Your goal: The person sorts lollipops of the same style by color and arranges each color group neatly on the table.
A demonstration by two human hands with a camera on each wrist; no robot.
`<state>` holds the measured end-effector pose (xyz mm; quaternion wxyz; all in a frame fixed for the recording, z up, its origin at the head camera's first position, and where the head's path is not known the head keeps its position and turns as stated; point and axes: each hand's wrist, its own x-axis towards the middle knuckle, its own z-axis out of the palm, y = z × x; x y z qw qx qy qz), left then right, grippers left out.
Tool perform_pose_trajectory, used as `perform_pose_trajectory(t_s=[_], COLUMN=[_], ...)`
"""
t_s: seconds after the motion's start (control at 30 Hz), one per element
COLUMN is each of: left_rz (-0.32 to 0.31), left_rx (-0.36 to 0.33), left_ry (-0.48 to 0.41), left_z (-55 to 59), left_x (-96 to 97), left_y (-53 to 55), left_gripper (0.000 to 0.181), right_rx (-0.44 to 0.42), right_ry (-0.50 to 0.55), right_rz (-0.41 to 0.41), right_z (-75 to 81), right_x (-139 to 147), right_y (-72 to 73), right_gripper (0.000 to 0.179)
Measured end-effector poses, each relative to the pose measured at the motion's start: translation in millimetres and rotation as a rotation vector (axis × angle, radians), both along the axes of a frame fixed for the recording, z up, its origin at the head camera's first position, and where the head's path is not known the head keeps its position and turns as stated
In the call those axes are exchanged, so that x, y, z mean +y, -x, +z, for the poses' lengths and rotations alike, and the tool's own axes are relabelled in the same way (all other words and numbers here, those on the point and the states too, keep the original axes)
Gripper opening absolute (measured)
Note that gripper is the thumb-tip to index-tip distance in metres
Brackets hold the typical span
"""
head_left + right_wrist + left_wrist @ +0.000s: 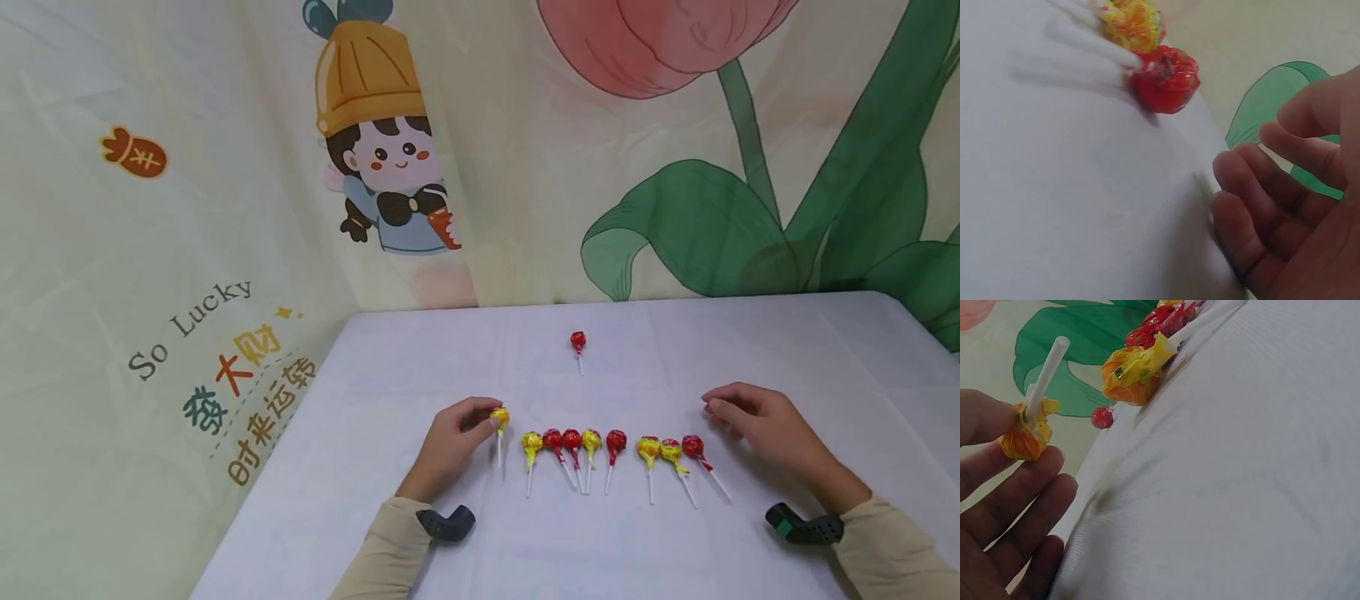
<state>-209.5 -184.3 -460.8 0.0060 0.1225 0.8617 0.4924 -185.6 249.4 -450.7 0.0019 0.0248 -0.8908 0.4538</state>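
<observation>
My left hand point(453, 439) pinches a yellow-wrapped lollipop point(1025, 439) by its candy head, between thumb and fingers, left of a row of lollipops. Its white stick points down toward me in the head view. Nearest to it in the row is another yellow lollipop point(532, 443). Red and yellow lollipops alternate unevenly along the row, sticks toward me. At the right end lies a red lollipop point(1167, 80). Beyond and to the right of it, my right hand point(768, 425) hovers with loosely bent fingers and nothing between them. A single red lollipop point(577, 342) lies farther back.
A white cloth covers the table point(600, 550). Behind it hangs a printed curtain point(517, 208) with a cartoon figure, a tulip and lettering. Dark wrist devices sit on both sleeves, the left one point(447, 524) near the table's front.
</observation>
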Motion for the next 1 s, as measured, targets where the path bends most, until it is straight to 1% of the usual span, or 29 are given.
perform_pose_trajectory(t_s=[0.17, 0.33, 0.47, 0.57, 0.63, 0.7, 0.83, 0.9, 1.0], left_rz=[-0.005, -0.011, -0.012, -0.014, -0.02, -0.036, -0.07, -0.08, -0.091], left_rx=[-0.035, -0.08, -0.067, -0.059, -0.062, -0.062, -0.059, -0.07, -0.105], left_ry=[-0.066, -0.114, -0.157, -0.154, -0.131, -0.11, -0.097, -0.104, -0.135], left_z=[1.3, 5.8, 10.1, 13.1, 15.2, 16.7, 20.1, 21.9, 22.7], left_x=[-0.1, 3.4, 9.6, 16.4, 21.3, 25.8, 34.2, 38.0, 43.4], left_y=[5.7, 11.6, 17.2, 22.6, 25.7, 28.3, 33.3, 35.3, 38.2], left_gripper=[0.028, 0.027, 0.025, 0.024, 0.025, 0.027, 0.029, 0.029, 0.029], right_rx=[-0.016, -0.017, 0.02, 0.022, 0.006, -0.011, -0.039, -0.041, -0.044], right_ry=[-0.007, -0.043, -0.066, -0.059, -0.053, -0.054, -0.056, -0.055, -0.061], right_rz=[0.014, 0.038, 0.079, 0.101, 0.112, 0.122, 0.147, 0.165, 0.184], right_z=[-6.7, -7.9, -7.4, -7.3, -7.3, -7.3, -6.8, -6.4, -6.7], right_x=[2, 2, 2, -1, -3, -5, -7, -7, -7], right_y=[-6.7, -12.4, -11.3, -10.8, -11.7, -13.0, -14.3, -14.1, -12.9], right_gripper=[0.033, 0.033, 0.033, 0.033, 0.033, 0.032, 0.034, 0.035, 0.038])
